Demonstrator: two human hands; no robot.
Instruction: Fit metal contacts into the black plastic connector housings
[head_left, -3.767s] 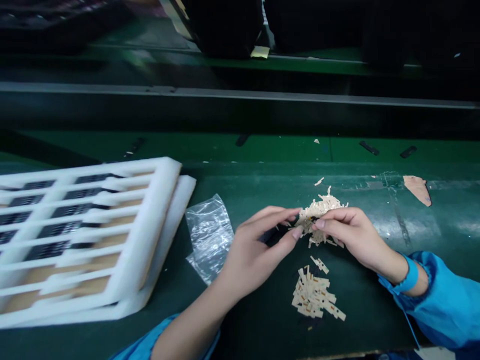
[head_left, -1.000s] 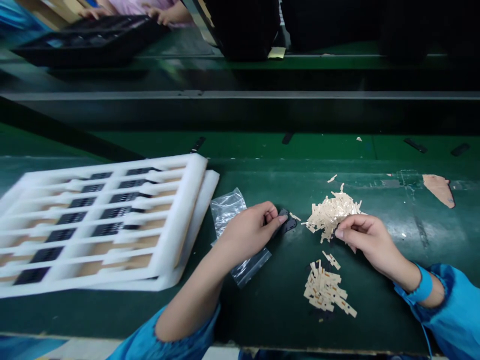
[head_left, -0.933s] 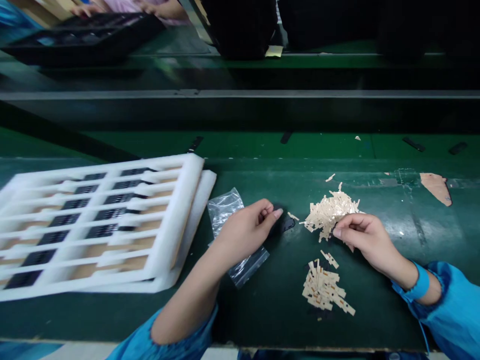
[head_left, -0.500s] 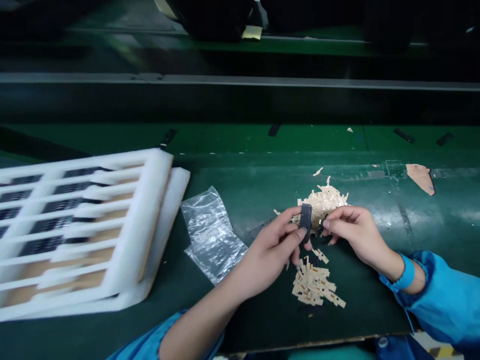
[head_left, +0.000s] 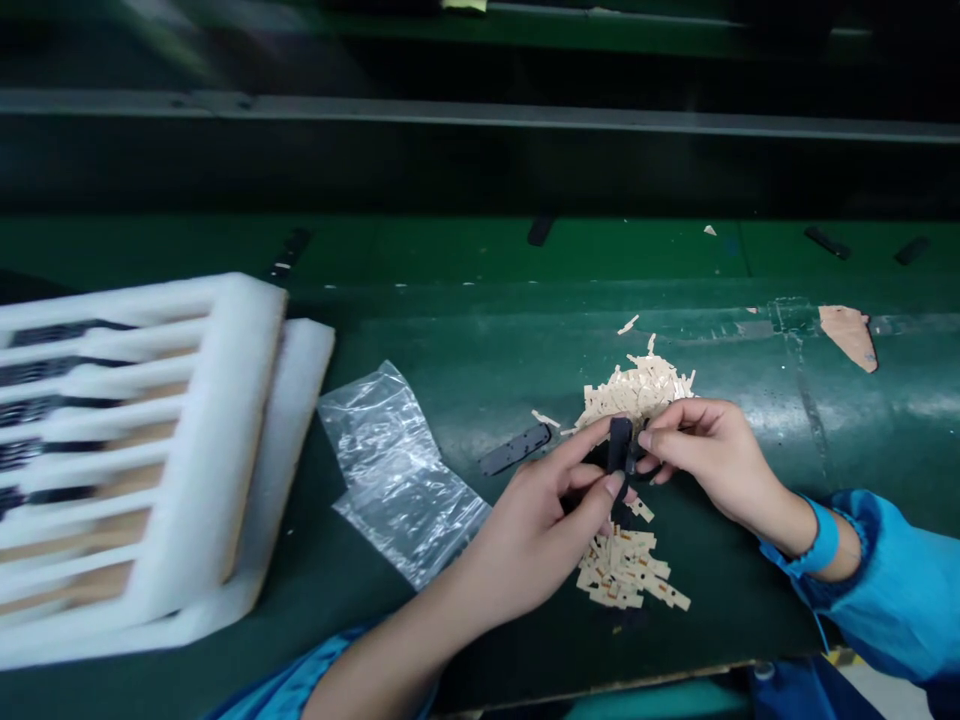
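Between the thumb and fingers of my left hand (head_left: 559, 505) is a small black flat strip (head_left: 619, 445), held upright. My right hand (head_left: 701, 445) pinches a small dark piece (head_left: 646, 462) right beside that strip; what exactly it is I cannot make out. Behind the hands lies a heap of small cream-coloured tabs (head_left: 637, 388). A smaller pile of cream tabs with holes (head_left: 626, 568) sits below my hands, near the table's front edge. Another black strip (head_left: 515, 449) rests on the green table, left of the larger heap.
White foam trays (head_left: 225, 430) holding black strips in slots are stacked at the left. A clear plastic bag (head_left: 405, 470) lies between them and my left arm. Along the back are loose black strips (head_left: 540, 230) and a torn brown scrap (head_left: 849, 337).
The view has shifted, so the trays sit further left and the back edge higher. The black strip in my left hand has turned edge-on, and my right hand's piece stays close to it.
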